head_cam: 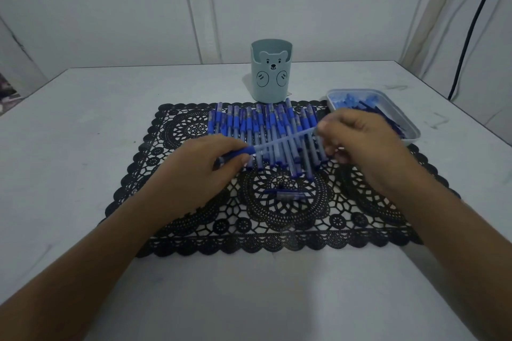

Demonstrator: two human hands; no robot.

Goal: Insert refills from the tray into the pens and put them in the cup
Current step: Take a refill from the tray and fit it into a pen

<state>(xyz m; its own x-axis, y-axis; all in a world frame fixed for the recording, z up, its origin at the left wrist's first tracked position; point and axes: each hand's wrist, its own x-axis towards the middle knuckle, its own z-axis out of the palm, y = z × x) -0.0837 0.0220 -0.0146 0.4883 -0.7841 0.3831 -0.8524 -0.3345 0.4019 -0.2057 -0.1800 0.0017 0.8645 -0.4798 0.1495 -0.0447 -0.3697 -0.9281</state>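
Left hand [205,163]: I have it curled round the dark blue grip end of one pen [279,142], thumb on top.
Right hand [357,141]: the fingertips pinch the pale far end of that pen. Whether a refill sits between them I cannot tell.
Pen: it is in the air, spanning from one set of fingers to the other and slanting up toward the right.
Row [266,124]: many blue pens lie side by side on the mat [194,230], under and just beyond the fingers.
Cup [271,77]: it stands upright beyond the row, well past both hands. Nothing pokes above its rim, and its inside is hidden.
Tray [414,134]: it sits just past the right knuckles and holds dark refills [388,116] and pale bits.
Loose part [288,196]: a small blue piece on the mat, nearer me than the fingers. I cannot tell what it is.
Progress: early, I judge. No pen shows in the cup and the row waits.
Left to do: finish this pen, drop it in the cup, then work through the row.
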